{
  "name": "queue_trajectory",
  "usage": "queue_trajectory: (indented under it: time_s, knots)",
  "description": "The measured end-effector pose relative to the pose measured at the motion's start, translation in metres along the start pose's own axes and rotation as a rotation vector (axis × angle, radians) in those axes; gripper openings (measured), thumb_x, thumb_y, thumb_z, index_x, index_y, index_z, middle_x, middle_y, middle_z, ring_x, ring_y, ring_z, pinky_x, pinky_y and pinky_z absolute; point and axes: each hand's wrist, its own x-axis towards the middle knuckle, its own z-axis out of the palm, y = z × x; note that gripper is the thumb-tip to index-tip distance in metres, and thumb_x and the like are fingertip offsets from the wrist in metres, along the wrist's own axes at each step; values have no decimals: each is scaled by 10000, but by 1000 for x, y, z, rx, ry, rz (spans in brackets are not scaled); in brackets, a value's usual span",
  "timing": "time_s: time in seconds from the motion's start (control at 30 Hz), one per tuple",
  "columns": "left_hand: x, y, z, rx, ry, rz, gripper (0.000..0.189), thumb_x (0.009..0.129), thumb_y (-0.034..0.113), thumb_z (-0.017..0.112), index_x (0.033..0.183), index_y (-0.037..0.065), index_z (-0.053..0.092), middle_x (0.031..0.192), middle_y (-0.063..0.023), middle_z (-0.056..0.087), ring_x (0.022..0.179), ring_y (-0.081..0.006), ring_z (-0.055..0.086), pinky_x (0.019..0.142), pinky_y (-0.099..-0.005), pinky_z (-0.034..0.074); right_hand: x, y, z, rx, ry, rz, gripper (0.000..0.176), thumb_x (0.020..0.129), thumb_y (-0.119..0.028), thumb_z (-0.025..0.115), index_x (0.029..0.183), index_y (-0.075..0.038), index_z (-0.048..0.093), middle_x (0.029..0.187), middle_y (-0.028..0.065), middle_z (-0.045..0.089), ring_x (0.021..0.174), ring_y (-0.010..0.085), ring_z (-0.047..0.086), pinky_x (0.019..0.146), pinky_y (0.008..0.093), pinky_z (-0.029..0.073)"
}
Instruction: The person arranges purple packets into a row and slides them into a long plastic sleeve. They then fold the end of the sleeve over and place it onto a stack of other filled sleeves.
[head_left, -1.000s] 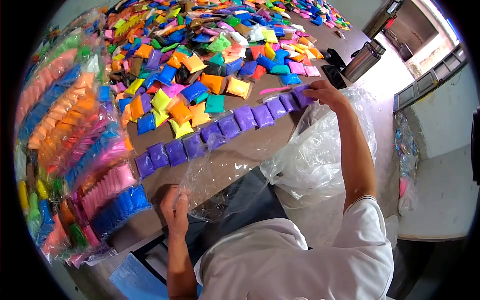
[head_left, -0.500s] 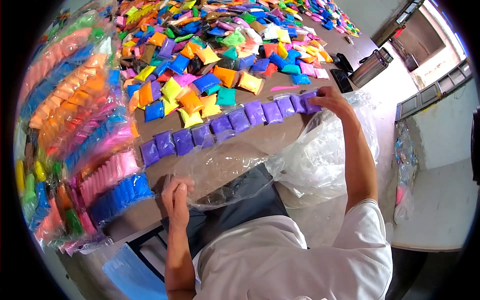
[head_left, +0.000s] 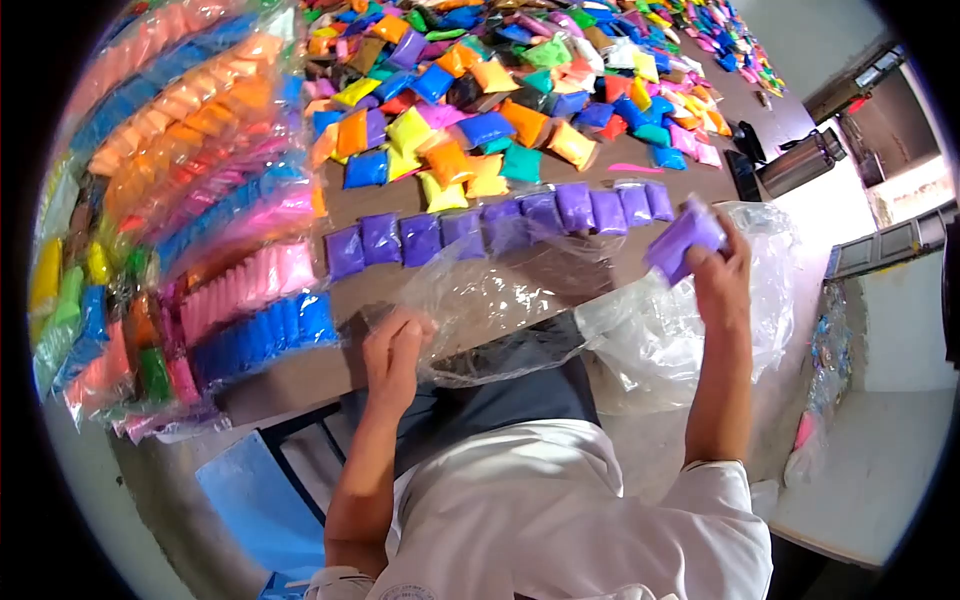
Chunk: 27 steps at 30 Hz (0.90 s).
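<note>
My right hand (head_left: 722, 268) grips a purple packet (head_left: 686, 240) between thumb and fingers, off the right end of a row of purple packets (head_left: 420, 238) on the brown table (head_left: 370, 292). My left hand (head_left: 396, 345) is closed at the left edge of a clear plastic bag (head_left: 480, 300), pinching its film. The bag's film stretches from there under the row and bunches up on the right, below my right hand. It overlaps some of the middle purple packets.
A big heap of colourful packets (head_left: 500, 75) covers the back of the table. Filled clear bags of packets (head_left: 215, 150) are stacked at the left. A metal flask (head_left: 803, 163) and a black phone (head_left: 742, 176) lie at the right. A pink strip (head_left: 634, 168) is behind the row.
My right hand has lifted a purple packet from the right end of the row and brought it down toward me. The view has shifted, so the table sits further right and higher.
</note>
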Motion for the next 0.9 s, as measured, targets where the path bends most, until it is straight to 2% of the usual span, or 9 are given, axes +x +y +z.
queue_trajectory:
  time_s: [0.1,0.13,0.17,0.2,0.3,0.33,0.43,0.83,0.9]
  knots:
    - [0,0,1,6,5,3,236,955,148,495,864,-26,627,828,-58,635,762,-128,568,705,-269,449,-49,-33,62,5,-361,143,634,649,-159,836,1211,-5,587,1029,64,682,888,121,655,729,281,552]
    - [0,-3,2,-29,3,27,235,957,141,490,869,-28,627,835,-61,637,765,-128,570,704,-269,450,-60,-23,77,-109,-410,-82,619,655,-188,841,1192,-2,595,998,80,691,891,145,667,763,308,542]
    - [-1,-2,2,-24,12,24,235,957,141,490,869,-28,627,835,-61,637,765,-128,570,704,-269,450,-65,-20,90,-234,-477,-179,635,648,-221,849,1185,2,593,968,109,683,877,187,678,786,318,527]
    - [-1,0,3,-21,15,1,233,958,141,491,873,-30,626,838,-61,636,765,-128,571,701,-271,452,-69,-27,104,-363,-503,-240,602,641,-194,829,1165,-2,604,981,99,678,837,161,670,740,312,536]
    - [-3,-5,-1,32,6,13,245,968,150,484,893,-34,627,873,-74,638,761,-131,577,689,-277,457,-78,-24,140,-489,-511,-241,584,656,-231,841,1134,4,604,946,153,663,782,252,677,702,348,536]
    - [-1,-5,-1,33,7,78,253,974,153,473,897,-33,626,880,-84,637,772,-140,581,700,-281,458,-80,-24,146,-538,-536,-233,579,678,-265,840,1124,5,590,936,187,654,776,350,662,692,406,538]
    - [-2,1,5,31,53,97,268,988,159,449,896,-30,615,890,-101,632,798,-163,587,733,-292,457,-86,-10,159,-535,-528,-364,487,707,-247,787,1076,-26,559,891,181,642,779,381,659,669,453,539]
    - [26,7,19,2,131,167,327,1029,215,401,936,-27,600,934,-106,628,872,-211,578,811,-329,452,-77,-13,181,-699,-547,-379,432,712,-192,777,1012,-43,504,931,175,621,805,397,647,661,477,526]
    - [26,1,20,-28,137,114,341,1030,222,389,912,-21,598,945,-106,622,894,-195,569,826,-316,443,-77,-3,178,-678,-622,-333,505,718,-197,784,1108,-33,508,974,185,626,856,399,645,692,464,529]
